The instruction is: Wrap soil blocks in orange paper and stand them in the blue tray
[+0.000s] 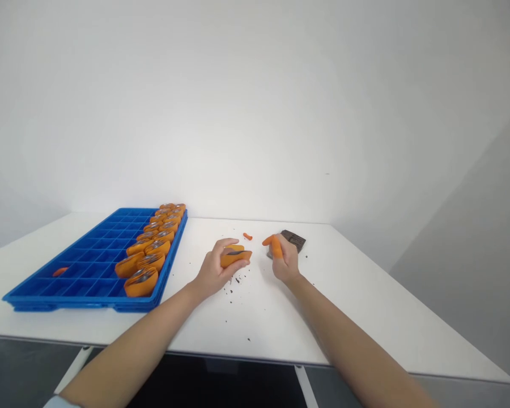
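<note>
Taking the white table as the landmark, its near edge was bare except for a few dark crumbs scattered toward the middle. Just beyond the crumbs, the left hand was closed around an orange holder, thumb on top and fingers below, lifted a little off the table top with a dark strip showing along its upper face. To the right of it on the table, the right hand lay curled, an orange finger cover on its raised finger; whether it gripped anything could not be told, though its fingertips were touching or just beside a dark block lying flat further back. A small orange scrap lay between the 2 hands, farther back. At the table's left side sat a blue tray, its right-hand columns filled with like orange holders.

To do this step well, I judged the holder should be kept level so nothing more crumbled out, and the covered fingertip used for any touching of the dark material.
</note>
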A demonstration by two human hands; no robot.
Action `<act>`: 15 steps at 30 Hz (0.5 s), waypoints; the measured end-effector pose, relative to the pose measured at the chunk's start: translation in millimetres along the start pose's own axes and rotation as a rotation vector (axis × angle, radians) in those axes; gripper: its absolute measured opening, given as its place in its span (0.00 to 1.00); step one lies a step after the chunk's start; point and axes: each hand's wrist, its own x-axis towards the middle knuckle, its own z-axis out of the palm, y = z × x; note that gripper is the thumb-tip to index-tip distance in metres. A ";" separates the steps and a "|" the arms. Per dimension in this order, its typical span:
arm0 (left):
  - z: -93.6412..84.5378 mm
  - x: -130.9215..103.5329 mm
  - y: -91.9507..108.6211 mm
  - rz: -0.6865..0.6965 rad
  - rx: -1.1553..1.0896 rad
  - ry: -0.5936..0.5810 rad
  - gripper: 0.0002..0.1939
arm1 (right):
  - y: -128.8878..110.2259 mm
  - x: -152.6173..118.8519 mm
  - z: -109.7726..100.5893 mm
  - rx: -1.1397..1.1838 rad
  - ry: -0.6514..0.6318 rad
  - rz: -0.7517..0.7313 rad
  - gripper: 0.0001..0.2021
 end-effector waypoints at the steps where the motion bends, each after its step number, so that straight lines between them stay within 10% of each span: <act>1: -1.4 0.8 4.2 0.067 0.049 -0.011 0.22 | 0.7 0.2 -0.6 -0.017 0.002 0.010 0.26; 7: -23.1 -25.2 65.3 0.259 0.162 -0.133 0.12 | 0.7 0.2 -5.0 -0.091 -0.019 -0.021 0.26; 15: -82.4 -146.1 145.2 0.160 0.116 -0.328 0.14 | -1.5 1.9 4.6 -0.099 -0.151 -0.138 0.20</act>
